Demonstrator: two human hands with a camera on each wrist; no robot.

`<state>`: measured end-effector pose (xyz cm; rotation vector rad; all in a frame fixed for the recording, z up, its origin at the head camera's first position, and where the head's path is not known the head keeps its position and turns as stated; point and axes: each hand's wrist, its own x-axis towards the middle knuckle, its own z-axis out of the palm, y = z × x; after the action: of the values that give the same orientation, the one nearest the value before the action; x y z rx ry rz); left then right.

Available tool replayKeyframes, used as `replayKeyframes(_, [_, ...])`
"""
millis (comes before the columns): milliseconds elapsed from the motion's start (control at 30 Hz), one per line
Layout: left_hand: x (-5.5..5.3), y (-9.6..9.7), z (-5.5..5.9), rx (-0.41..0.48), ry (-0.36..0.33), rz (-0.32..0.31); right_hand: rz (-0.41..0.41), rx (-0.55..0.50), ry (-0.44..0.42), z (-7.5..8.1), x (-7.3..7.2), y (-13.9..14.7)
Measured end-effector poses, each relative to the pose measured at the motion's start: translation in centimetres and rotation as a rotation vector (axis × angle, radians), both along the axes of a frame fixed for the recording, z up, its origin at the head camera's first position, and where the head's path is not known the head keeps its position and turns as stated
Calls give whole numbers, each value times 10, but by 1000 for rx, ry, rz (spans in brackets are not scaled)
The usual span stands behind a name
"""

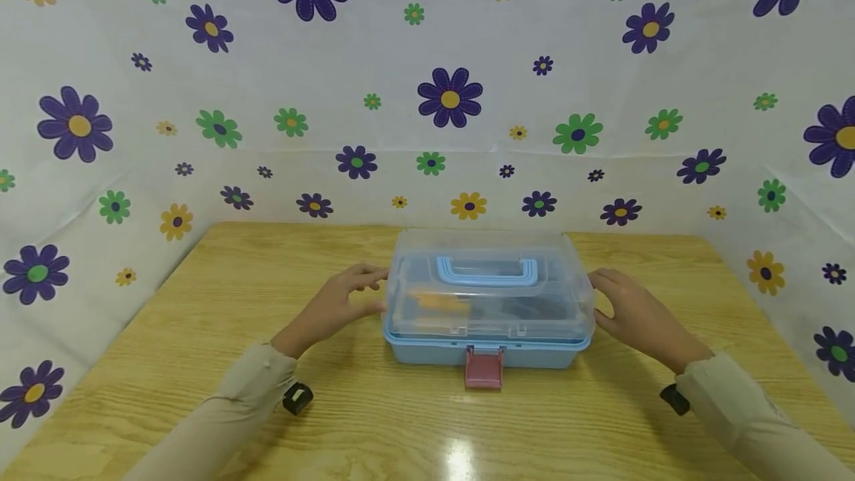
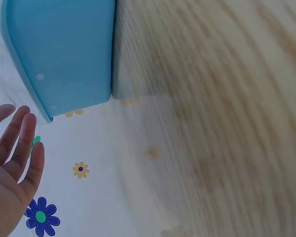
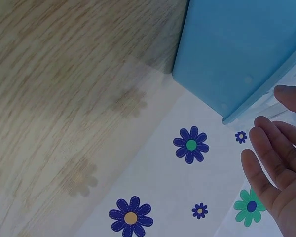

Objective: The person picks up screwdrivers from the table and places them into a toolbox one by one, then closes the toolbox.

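A blue plastic storage box (image 1: 421,352) with a clear lid (image 1: 568,266) stands on the table. The lid carries a light blue handle (image 1: 487,277), and orange items (image 1: 441,301) show blurred through it. At the front, a pink latch (image 1: 484,370) hangs down, unfastened. My left hand (image 1: 330,308) is at the lid's left side, fingertips right at the clear wall, fingers nearly straight in the left wrist view. On the opposite side my right hand (image 1: 637,314) mirrors it, its fingers (image 3: 266,145) loosely extended beside the lid's edge.
The wooden table (image 1: 200,303) spreads out around the box. White cloth with printed flowers (image 1: 374,36) rises behind it and along both sides. Each wrist wears a small black device (image 1: 297,397) below a beige sleeve.
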<state>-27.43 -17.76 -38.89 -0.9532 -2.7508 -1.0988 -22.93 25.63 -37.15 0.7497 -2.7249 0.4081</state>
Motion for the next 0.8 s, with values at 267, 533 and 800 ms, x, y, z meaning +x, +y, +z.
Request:
replayKeyframes(267, [-2,0,-9,17,-4,-26,3,3,9,-3,-1,1])
replayKeyframes(533, [-4,1,-12,28,-19,-41,0,24,23,-6,-2,2])
replayKeyframes(800, [-5,1,-13,22,-28,-40,-9,31,8,-6,-2,2])
